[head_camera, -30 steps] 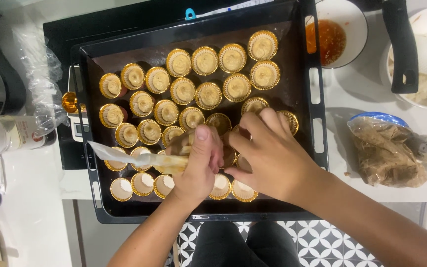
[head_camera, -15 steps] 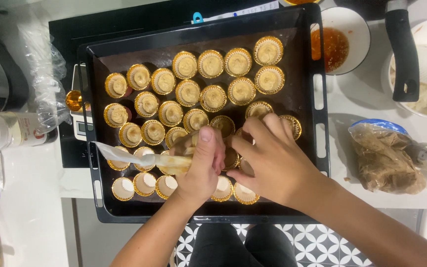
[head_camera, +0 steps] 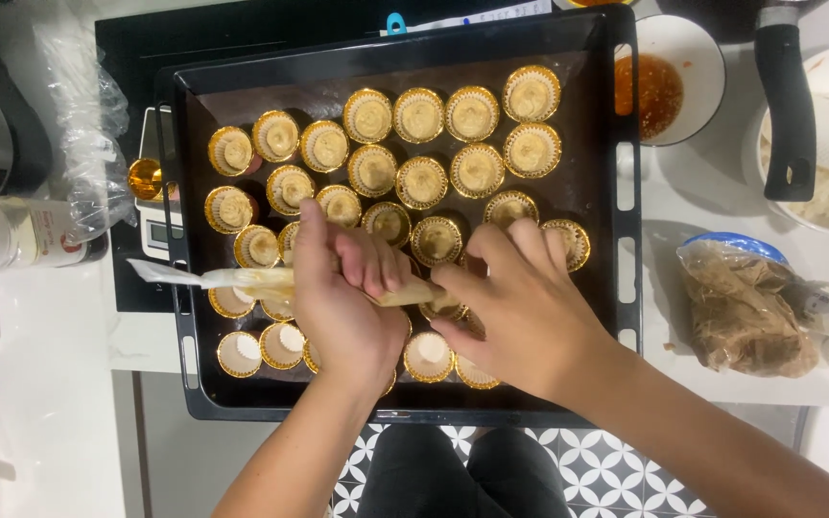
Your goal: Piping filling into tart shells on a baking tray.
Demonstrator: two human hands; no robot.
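Piping bag is lying across the black baking tray, squeezed in the left hand, whose fingers are curling tightly around it. Just beside it, the right hand is pinching the bag's tip over a gold paper cup. Filled cups are sitting in rows farther back. Empty cups are waiting at the near edge.

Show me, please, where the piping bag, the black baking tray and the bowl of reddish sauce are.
piping bag [head_camera: 242, 279], head view, on its flattened clear tail left of the hand.
black baking tray [head_camera: 626, 182], head view, on its right rim.
bowl of reddish sauce [head_camera: 702, 58], head view, on its white inner wall.
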